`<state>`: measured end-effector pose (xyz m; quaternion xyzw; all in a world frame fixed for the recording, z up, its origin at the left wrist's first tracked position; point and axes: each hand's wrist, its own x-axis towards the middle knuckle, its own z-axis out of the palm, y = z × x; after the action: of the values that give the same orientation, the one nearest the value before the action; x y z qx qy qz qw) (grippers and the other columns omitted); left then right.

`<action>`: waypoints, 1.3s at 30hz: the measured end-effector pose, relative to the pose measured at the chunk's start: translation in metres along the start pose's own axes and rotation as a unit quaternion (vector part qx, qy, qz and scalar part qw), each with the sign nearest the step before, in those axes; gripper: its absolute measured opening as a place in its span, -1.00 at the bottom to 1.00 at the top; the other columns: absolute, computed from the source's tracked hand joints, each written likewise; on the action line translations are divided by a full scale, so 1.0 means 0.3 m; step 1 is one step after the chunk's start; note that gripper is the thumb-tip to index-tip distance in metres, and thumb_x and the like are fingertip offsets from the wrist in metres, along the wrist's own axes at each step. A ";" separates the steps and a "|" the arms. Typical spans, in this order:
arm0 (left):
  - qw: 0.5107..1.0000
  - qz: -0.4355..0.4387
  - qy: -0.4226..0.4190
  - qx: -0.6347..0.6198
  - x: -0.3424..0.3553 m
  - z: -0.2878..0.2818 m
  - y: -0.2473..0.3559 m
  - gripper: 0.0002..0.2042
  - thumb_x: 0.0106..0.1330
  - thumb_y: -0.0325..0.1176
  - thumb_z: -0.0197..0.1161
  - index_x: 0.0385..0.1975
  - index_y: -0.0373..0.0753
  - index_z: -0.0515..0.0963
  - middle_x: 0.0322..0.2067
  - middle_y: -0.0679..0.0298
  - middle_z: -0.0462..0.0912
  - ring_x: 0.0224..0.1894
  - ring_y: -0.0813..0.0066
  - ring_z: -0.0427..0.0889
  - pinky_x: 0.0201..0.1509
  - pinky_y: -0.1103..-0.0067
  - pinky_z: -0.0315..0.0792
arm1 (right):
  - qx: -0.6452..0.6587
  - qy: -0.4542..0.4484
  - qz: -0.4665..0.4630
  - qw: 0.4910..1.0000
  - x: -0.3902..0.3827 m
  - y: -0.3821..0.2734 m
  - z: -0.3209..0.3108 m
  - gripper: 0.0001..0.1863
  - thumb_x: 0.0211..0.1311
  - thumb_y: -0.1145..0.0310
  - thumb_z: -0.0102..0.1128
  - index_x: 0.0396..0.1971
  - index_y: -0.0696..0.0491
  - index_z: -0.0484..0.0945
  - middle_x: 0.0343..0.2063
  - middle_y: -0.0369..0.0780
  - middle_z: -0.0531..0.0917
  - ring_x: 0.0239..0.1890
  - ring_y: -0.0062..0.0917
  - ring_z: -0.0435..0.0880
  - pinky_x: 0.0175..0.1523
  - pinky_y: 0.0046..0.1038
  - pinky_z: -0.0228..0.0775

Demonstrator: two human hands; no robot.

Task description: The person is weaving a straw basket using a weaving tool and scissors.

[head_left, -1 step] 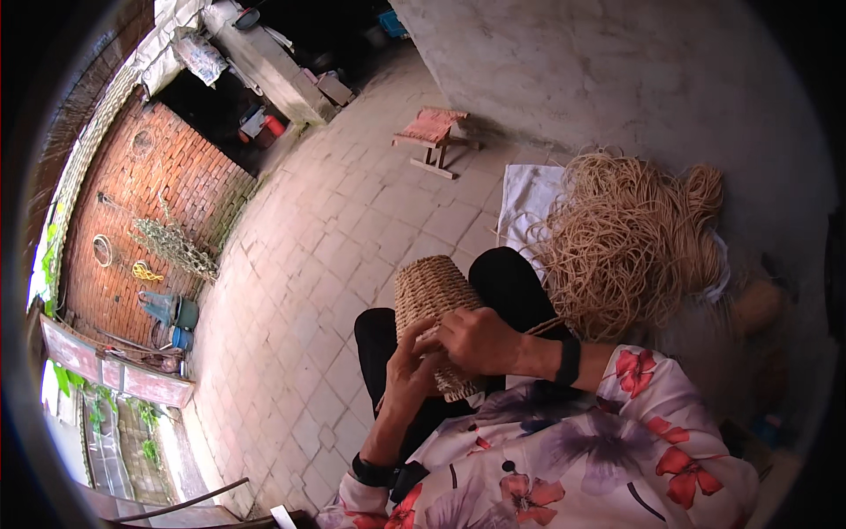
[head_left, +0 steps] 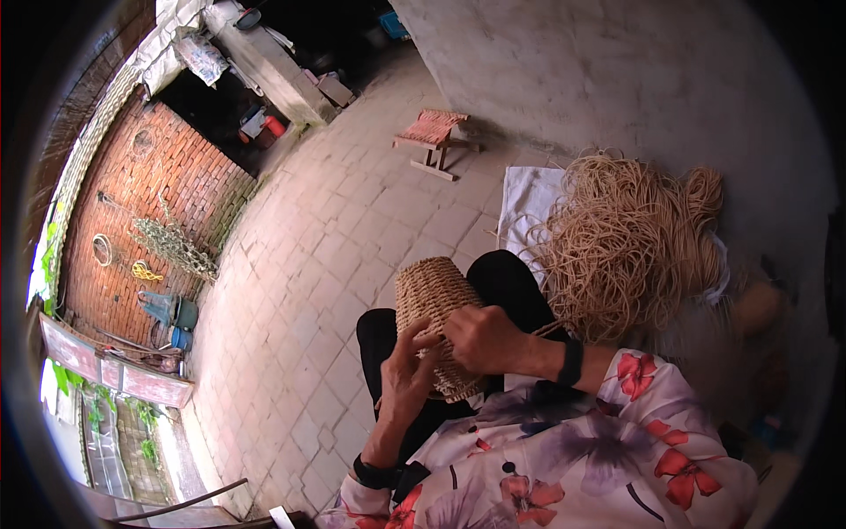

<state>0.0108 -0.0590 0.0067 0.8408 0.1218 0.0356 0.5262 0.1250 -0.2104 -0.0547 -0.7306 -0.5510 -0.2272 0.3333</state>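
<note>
Person seated, weaving a small woven basket (head_left: 432,309) that rests on the lap across dark trousers (head_left: 511,282), its closed end pointing away from the body. Left hand (head_left: 407,370) lies against the basket's near rim, fingers spread and partly curled, steadying it; whether it pinches a strand cannot be told. Right hand (head_left: 480,339) is closed narrow at the rim, apparently gripping a straw strand (head_left: 551,328) that runs off toward the big pile of straw cord (head_left: 626,242) on a white cloth (head_left: 527,198) to the right. To do this step well, likely: keep the strand taut, press each pass tight against the row below, turn the basket with the left hand so spacing stays even. Small wooden stool (head_left: 434,132) stands well apart on the paved floor (head_left: 300,291).
</note>
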 end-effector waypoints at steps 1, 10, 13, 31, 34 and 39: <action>0.995 0.044 0.081 0.038 0.004 -0.014 -0.015 -0.60 0.27 -0.49 0.17 0.15 -0.22 0.46 -0.09 0.20 0.69 -0.39 0.62 0.56 -0.28 0.61 0.49 | -0.009 0.001 0.077 0.997 -0.025 0.027 -0.024 -0.88 -0.06 0.38 0.24 -0.54 0.08 0.51 -0.48 -0.17 0.57 -0.41 -0.32 0.65 -0.37 -0.30 0.54; 0.983 -0.008 0.182 0.018 0.001 -0.220 -0.289 -0.83 0.32 -0.47 0.20 -0.14 -0.28 0.62 -0.29 0.20 0.73 -0.20 0.51 0.68 -0.11 0.56 0.50 | -0.266 -0.116 0.530 0.797 -0.841 0.689 -0.420 -0.86 0.00 0.40 0.25 -0.51 0.17 0.58 -0.54 -0.01 0.62 -0.45 -0.13 0.65 -0.34 -0.14 0.47; 0.988 0.039 0.139 0.052 0.000 -0.191 -0.338 -0.86 0.32 -0.48 0.20 -0.20 -0.33 0.62 -0.33 0.25 0.72 -0.22 0.53 0.66 -0.07 0.59 0.50 | -0.303 -0.266 0.588 0.701 -0.893 0.718 -0.488 -0.85 0.05 0.49 0.16 -0.40 0.26 0.58 -0.41 0.11 0.62 -0.32 0.02 0.64 -0.23 -0.08 0.45; 0.993 0.038 0.109 0.023 0.004 -0.187 -0.291 -0.87 0.34 -0.53 0.14 -0.24 -0.33 0.63 -0.37 0.24 0.71 -0.27 0.53 0.65 -0.12 0.57 0.52 | -0.159 -0.202 0.560 0.788 -0.842 0.676 -0.505 -0.74 0.23 0.28 0.16 -0.50 0.16 0.65 -0.55 -0.06 0.65 -0.42 -0.22 0.68 -0.26 -0.22 0.47; 0.991 0.059 0.117 0.030 0.004 -0.188 -0.318 -0.88 0.37 -0.51 0.15 -0.24 -0.33 0.63 -0.40 0.25 0.70 -0.30 0.58 0.62 -0.14 0.59 0.51 | -0.244 -0.215 0.588 0.740 -0.874 0.676 -0.543 -0.77 0.19 0.29 0.18 -0.42 0.15 0.68 -0.44 -0.04 0.69 -0.32 -0.13 0.69 -0.17 -0.15 0.50; 0.992 0.051 0.110 0.036 0.016 -0.177 -0.296 -0.90 0.36 -0.48 0.20 -0.24 -0.33 0.62 -0.40 0.25 0.70 -0.29 0.58 0.63 -0.14 0.59 0.51 | 0.030 -0.026 0.405 0.914 -0.461 0.495 -0.241 -0.81 0.22 0.42 0.23 -0.21 0.17 0.66 -0.31 -0.07 0.72 -0.24 -0.25 0.73 -0.10 -0.34 0.54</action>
<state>-0.0093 0.0257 -0.0494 0.8554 0.1375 0.1500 0.4763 0.2295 -0.3795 -0.1379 -0.8863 -0.2231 -0.0375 0.4041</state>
